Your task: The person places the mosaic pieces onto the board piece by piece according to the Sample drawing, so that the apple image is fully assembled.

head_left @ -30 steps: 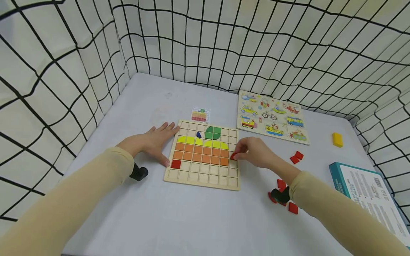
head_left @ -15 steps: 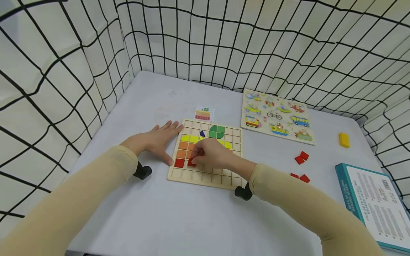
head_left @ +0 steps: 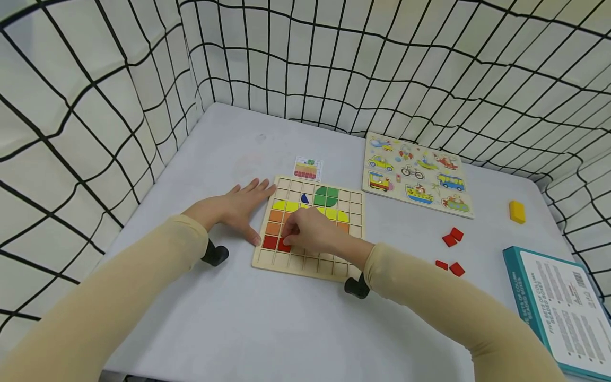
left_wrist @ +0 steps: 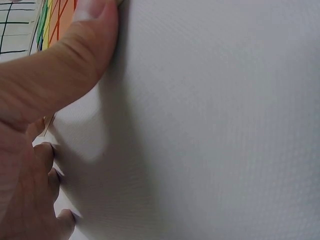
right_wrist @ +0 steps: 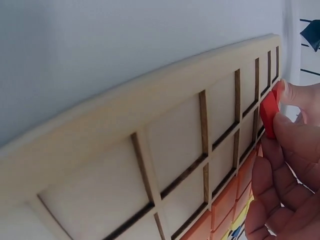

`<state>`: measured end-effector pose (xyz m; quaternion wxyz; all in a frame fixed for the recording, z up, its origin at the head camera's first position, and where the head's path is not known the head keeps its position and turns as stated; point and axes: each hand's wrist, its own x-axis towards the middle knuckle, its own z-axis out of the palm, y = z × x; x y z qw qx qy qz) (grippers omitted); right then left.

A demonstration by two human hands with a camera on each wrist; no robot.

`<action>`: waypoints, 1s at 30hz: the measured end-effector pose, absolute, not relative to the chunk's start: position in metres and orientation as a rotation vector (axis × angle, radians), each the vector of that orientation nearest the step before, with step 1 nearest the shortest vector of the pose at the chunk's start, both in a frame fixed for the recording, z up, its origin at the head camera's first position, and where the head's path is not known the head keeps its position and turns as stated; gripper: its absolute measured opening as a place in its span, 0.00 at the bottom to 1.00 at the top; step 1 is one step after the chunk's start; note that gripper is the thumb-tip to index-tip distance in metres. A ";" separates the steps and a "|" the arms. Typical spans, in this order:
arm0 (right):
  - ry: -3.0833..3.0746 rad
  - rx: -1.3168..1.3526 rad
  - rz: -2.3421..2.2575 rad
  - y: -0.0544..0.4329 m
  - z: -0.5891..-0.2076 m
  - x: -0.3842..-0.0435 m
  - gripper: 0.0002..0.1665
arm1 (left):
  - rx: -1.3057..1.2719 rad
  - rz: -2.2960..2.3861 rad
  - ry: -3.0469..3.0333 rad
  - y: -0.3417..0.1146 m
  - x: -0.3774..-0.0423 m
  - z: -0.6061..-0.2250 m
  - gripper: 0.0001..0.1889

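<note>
A gridded wooden board (head_left: 305, 270) lies on the white table, partly filled with green (head_left: 326, 196), blue (head_left: 304, 198), yellow (head_left: 280, 205) and orange tiles (head_left: 276, 216). My left hand (head_left: 233, 209) is spread flat at its left side, thumb and fingertips right at the edge. One red square tile (head_left: 269, 242) sits in the leftmost cell below the orange rows. Beside it, my right hand (head_left: 312, 229) pinches another red square tile (right_wrist: 269, 114) between thumb and fingers at the second cell. That hand hides part of the orange and yellow rows.
Behind the board lies a small pattern card (head_left: 307, 168). A vehicle picture puzzle (head_left: 419, 178) is at the back right, with a yellow block (head_left: 517, 211) farther right. Several loose red tiles (head_left: 450, 241) lie near a teal-edged box (head_left: 553, 297). Black netting (head_left: 329, 58) surrounds the table.
My right hand has carried a red tile leftward from the board's right edge to the second cell of the red row, where it now lies lower. The left hand stays at the board's edge.
</note>
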<state>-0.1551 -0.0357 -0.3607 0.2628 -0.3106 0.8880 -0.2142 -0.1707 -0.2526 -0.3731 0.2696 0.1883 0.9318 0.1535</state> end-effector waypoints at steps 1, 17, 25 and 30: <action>2.413 -0.843 -0.575 -0.036 -0.361 -0.154 0.03 | 0.506 0.411 2.512 -0.252 -0.171 -0.373 0.69; 2.544 -0.935 -0.427 -0.042 -0.366 -0.147 0.04 | 0.503 0.409 2.515 -0.252 -0.170 -0.372 0.69; 2.563 -0.900 -0.547 -0.026 -0.363 -0.153 0.03 | 0.492 0.414 2.516 -0.252 -0.170 -0.373 0.69; 2.587 -0.770 -0.580 0.009 -0.355 -0.167 0.04 | 0.482 0.405 2.518 -0.251 -0.170 -0.373 0.70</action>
